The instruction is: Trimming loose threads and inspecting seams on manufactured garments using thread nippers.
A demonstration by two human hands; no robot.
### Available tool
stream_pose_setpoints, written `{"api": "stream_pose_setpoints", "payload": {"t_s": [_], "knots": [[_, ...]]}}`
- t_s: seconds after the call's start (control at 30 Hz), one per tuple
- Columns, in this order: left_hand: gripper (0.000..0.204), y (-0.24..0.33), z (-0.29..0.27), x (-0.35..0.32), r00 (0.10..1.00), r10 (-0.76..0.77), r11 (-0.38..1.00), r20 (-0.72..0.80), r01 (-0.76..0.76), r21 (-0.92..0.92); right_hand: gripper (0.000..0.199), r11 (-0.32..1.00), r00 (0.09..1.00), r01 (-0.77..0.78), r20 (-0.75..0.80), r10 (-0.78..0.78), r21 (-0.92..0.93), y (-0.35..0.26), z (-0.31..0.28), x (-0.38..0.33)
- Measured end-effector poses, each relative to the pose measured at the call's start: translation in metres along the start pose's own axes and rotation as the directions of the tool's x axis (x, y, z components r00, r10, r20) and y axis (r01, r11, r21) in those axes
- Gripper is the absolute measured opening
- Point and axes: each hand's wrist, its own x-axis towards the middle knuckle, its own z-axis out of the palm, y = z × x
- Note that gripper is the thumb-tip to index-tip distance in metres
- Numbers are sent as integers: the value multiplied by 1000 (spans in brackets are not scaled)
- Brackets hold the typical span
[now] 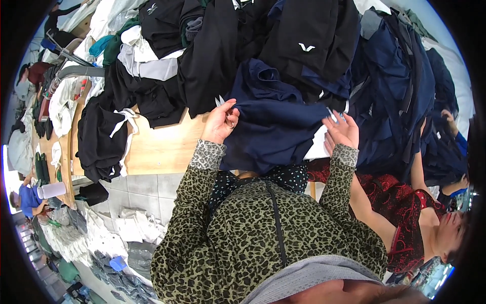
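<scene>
A dark navy garment (273,126) is spread between my hands over the table's near edge, its upper edge fairly straight. My left hand (220,123) is closed at its left edge, and the pointed silver blades of small snips (218,101) stick up from the fingers. My right hand (343,133) is at the garment's right edge, thumb and fingertips closed at the fabric and the lower fingers loose. Something small and pale blue-white shows at those fingertips; I cannot make out what. Behind the garment lies more bunched navy cloth (263,76).
Black garments (207,61) are heaped across the wooden table (167,147). A black piece with white ties (96,137) hangs over its front. Navy garments (390,101) pile up at right, where a person in red-and-black clothing (400,218) sits close by. Clear bags (136,228) lie on the floor.
</scene>
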Motion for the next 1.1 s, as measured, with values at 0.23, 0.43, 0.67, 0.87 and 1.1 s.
{"api": "stream_pose_setpoints", "payload": {"t_s": [0.23,0.43,0.67,0.87,1.1], "knots": [[11,-6,68,-40,965,37,702,260,-211,680,50,-125,559,729,690,-461,-673,34,75,-22],[12,-25,111,-43,886,-58,537,461,-362,762,53,30,771,613,589,-242,-789,75,110,-30],[23,-40,96,-49,890,209,446,405,-455,771,38,936,935,265,299,-191,-232,79,93,-44],[22,-54,72,-57,944,-47,549,327,-249,798,59,869,868,443,348,-355,-220,90,87,-54],[26,-60,61,-52,913,-78,669,399,-249,700,55,884,869,430,349,-351,-181,98,89,-64]]}}
